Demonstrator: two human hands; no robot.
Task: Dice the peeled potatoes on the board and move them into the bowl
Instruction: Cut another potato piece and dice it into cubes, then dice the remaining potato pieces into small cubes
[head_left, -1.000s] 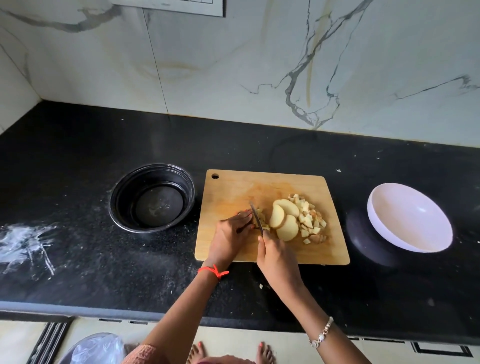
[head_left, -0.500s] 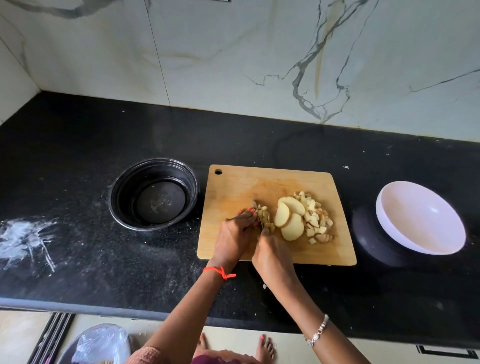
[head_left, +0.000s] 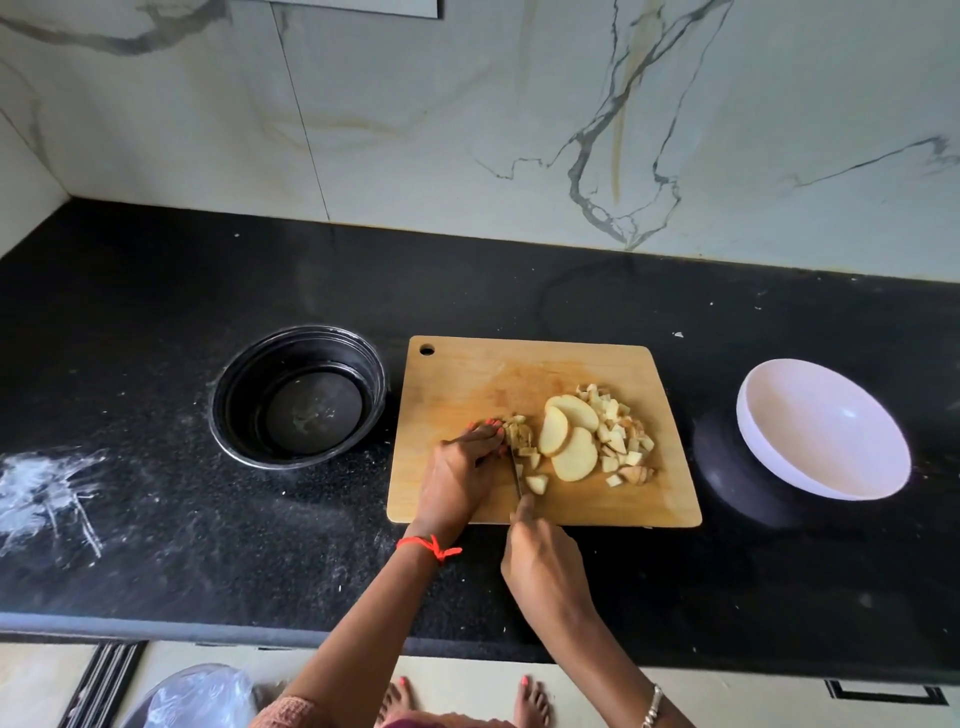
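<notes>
Your right hand (head_left: 545, 564), gripping the knife (head_left: 516, 473), drew back through the potato (head_left: 518, 435) your left hand (head_left: 460, 470) pinched. Whole slices (head_left: 574, 460) still awaited dicing.

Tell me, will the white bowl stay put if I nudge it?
Probably not: the white bowl looks tilted and has rounded walls, so it may rock. It is empty, so likely light, and could slide on the glossy counter.

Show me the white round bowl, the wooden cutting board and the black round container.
white round bowl (head_left: 821, 426): head view, bare inner wall.
wooden cutting board (head_left: 432, 396): head view, bare wood below its hole.
black round container (head_left: 241, 410): head view, left inner wall.
</notes>
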